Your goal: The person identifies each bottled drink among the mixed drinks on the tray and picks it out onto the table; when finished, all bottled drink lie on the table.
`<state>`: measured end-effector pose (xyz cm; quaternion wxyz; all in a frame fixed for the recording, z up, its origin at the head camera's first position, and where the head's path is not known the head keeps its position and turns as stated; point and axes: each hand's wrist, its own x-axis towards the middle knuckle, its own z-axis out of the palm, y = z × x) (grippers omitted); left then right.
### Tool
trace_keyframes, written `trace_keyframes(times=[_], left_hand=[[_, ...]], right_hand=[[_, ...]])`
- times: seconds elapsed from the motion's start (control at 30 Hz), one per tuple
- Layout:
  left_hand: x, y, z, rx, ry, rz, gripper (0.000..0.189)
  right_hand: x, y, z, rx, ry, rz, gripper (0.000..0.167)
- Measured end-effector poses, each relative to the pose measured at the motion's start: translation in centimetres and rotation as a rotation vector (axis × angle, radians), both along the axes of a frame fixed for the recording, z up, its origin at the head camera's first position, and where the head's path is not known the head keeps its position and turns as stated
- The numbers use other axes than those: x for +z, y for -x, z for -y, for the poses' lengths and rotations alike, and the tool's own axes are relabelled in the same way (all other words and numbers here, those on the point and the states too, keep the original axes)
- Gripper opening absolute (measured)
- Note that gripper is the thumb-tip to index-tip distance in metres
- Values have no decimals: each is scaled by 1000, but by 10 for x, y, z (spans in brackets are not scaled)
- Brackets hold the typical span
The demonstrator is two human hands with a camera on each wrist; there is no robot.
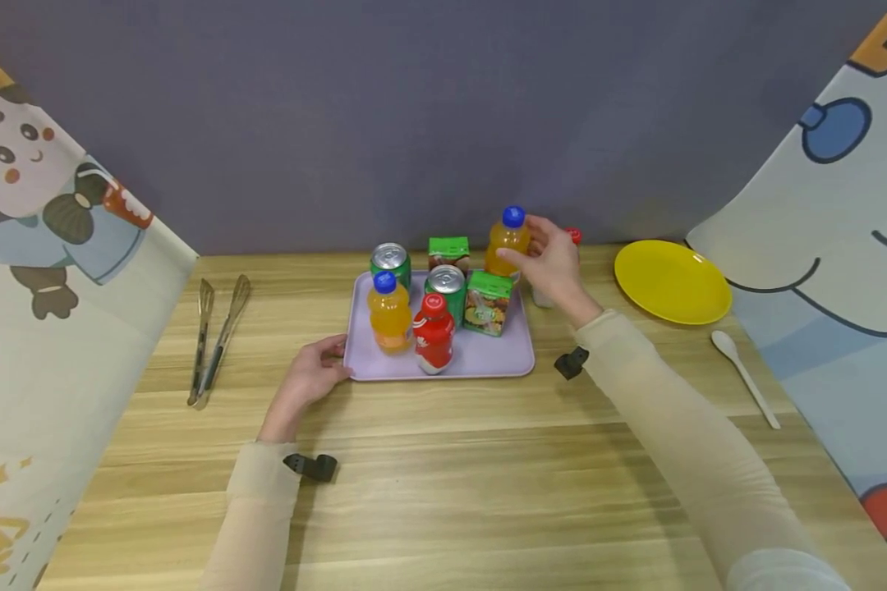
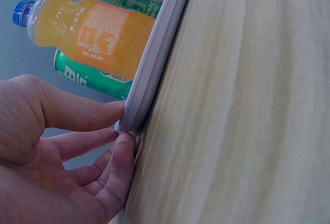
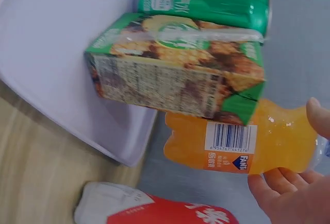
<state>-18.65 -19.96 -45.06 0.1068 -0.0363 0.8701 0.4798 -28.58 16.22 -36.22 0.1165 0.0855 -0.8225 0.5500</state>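
Note:
My left hand (image 1: 314,373) pinches the left edge of the lilac tray (image 1: 491,361), thumb on the rim in the left wrist view. My right hand (image 1: 557,267) holds an orange soda bottle (image 1: 506,240) with a blue cap by its upper part, at the tray's far right corner. A juice carton (image 1: 488,305) hides its base in the head view; I cannot tell whether the base touches the tray. On the tray stand another orange soda bottle (image 1: 390,318), a red bottle (image 1: 434,335), two green cans (image 1: 446,283) and a second carton (image 1: 448,250).
Behind my right hand, a red-capped bottle (image 3: 154,206) stands right of the tray. Farther right are a yellow plate (image 1: 673,281) and a white spoon (image 1: 746,382). Metal tongs (image 1: 218,341) lie at the left. A grey wall (image 1: 429,123) borders the table's back.

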Motion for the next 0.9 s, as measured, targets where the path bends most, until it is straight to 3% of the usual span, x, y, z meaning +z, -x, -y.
trace_keyframes(times=[0.33,0.7,0.9], left_hand=[[2,-3,1,2,5,11,64],[1,-1,1,-12,1,-4,64],[1,-1,0,-9,-2,1,65]], right_hand=[[17,-5,-9,-20,-55,-39,63],[39,-16,-20,-22,-21,-16,65],[46,-25,-25,-9,-17,-64,60]])
